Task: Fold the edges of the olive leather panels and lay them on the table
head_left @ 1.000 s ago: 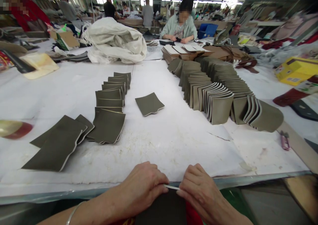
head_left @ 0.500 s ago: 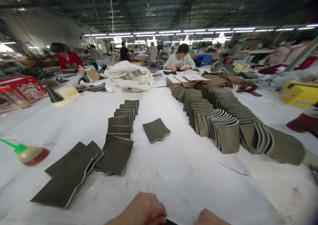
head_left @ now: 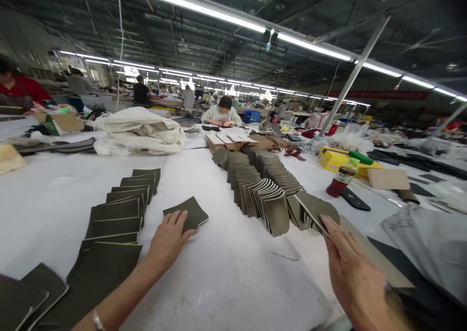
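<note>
My left hand (head_left: 170,238) reaches over the table, its fingers lying on a small dark olive leather-like piece (head_left: 193,211). The thumb is spread off to the side, near that piece's edge. My right hand (head_left: 352,263) has its fingers and thumb at the edge of a rounded olive piece (head_left: 319,205) at the near end of the right-hand row. That piece is tilted up, with its pale cut edge showing. Left of the hands runs an overlapping row of olive pieces (head_left: 115,229), with larger panels at its near end. Two fanned rows (head_left: 275,211) stand at centre right.
A beige board (head_left: 383,258) lies under my right forearm. Beyond are a phone (head_left: 355,199), a drink bottle (head_left: 343,177) and a yellow box (head_left: 332,159). A white cloth bundle (head_left: 142,129) lies at the back left. A co-worker (head_left: 222,112) sits opposite.
My view has turned right. Both hands have moved forward from the near table edge and apart: the left onto the single piece, the right to the row's end piece, now tilted up.
</note>
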{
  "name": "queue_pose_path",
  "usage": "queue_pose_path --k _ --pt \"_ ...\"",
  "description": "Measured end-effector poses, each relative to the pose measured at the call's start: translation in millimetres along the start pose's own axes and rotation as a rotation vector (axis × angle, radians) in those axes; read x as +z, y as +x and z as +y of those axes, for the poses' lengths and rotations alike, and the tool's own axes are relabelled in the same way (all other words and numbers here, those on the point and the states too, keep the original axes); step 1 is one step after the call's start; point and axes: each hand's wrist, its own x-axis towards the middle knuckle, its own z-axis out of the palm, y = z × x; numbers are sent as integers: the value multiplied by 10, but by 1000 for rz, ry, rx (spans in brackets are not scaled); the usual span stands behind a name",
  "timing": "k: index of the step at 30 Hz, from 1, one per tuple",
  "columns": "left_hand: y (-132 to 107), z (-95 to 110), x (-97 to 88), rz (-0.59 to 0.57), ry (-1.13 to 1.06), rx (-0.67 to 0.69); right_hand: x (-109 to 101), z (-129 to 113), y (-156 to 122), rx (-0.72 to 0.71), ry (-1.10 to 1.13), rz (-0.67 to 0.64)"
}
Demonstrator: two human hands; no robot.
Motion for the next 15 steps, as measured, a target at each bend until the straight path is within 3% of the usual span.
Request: queue_pose_path --k 2,4,7,11,15 --pt "101 -49 157 -31 128 -56 325 42 -24 -17 59 -39" --pt "147 -69 252 -84 167 -58 648 50 -128 -110 172 -205" --pt "125 -78 280 -100 169 -4 919 35 -298 -206 254 -339" --pt "-103 -68 290 -102 168 66 902 56 -361 -100 324 -325" --pt "-588 -39 461 -45 171 221 799 59 -310 -2 380 -296"
